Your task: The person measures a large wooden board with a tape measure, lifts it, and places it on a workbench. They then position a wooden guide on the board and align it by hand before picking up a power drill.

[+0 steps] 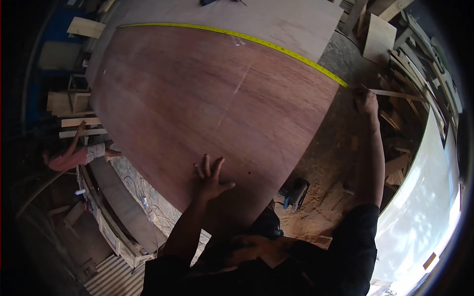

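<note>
A large reddish-brown plywood sheet [197, 93] fills the middle of the view. My left hand [212, 181] rests on its near part, palm down with the fingers spread. Across the sheet's far portion runs a yellow tape measure [256, 40], drawn out from the far left to the right edge. My right hand [365, 102] is closed on the tape measure's right end, just beyond the sheet's edge. The tape's case is not clearly visible in that dark grip.
A dark power tool [295, 194] stands on the dusty floor by the sheet's near right edge. Timber offcuts [395, 111] and a pale glossy panel [419, 197] lie to the right. At the left, another person [79, 155] reaches toward wooden boards [81, 122].
</note>
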Action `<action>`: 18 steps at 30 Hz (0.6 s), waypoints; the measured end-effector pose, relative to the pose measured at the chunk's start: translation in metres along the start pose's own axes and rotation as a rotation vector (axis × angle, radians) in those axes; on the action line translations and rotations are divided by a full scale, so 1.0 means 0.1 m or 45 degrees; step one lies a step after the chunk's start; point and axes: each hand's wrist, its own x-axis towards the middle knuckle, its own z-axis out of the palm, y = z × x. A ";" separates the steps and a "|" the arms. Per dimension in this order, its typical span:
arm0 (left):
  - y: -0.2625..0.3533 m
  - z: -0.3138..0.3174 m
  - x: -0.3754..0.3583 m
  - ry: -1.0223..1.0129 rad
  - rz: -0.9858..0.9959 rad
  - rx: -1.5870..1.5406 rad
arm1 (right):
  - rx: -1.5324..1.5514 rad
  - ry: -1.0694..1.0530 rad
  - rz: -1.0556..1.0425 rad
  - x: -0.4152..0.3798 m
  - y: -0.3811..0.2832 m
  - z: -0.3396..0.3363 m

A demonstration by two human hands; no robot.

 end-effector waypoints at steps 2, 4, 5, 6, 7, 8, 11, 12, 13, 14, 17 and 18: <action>-0.06 0.03 0.01 0.028 -0.009 -0.014 | 0.023 0.028 -0.073 0.05 0.15 0.09; -0.07 0.02 0.01 0.037 0.020 -0.028 | 0.071 -0.055 -0.013 0.04 0.06 0.01; -0.06 0.00 0.01 0.010 0.003 -0.024 | 0.046 -0.022 -0.061 0.11 0.10 0.06; -0.04 0.01 0.01 -0.038 -0.001 -0.013 | 0.012 0.008 -0.085 0.10 0.11 0.06; -0.04 0.00 0.02 -0.029 -0.004 -0.013 | 0.017 0.012 -0.092 0.09 0.13 0.06; -0.04 -0.01 0.01 -0.040 -0.001 -0.034 | 0.035 0.006 -0.107 0.08 0.15 0.05; -0.04 -0.02 0.00 -0.048 0.004 -0.052 | 0.046 -0.027 -0.091 0.08 0.08 0.00; -0.03 -0.03 0.01 -0.049 0.010 -0.049 | 0.036 -0.054 -0.059 0.07 0.02 -0.04; -0.03 -0.03 0.00 -0.050 0.012 -0.047 | 0.036 -0.053 -0.056 0.04 -0.04 -0.08; -0.02 -0.03 0.00 -0.059 0.005 -0.044 | 0.046 -0.061 -0.048 0.02 -0.10 -0.11; -0.02 -0.02 0.01 -0.062 0.006 -0.035 | 0.030 -0.052 -0.036 -0.01 -0.17 -0.14; -0.02 -0.02 0.01 -0.054 0.010 -0.030 | 0.006 -0.034 -0.034 0.01 -0.17 -0.13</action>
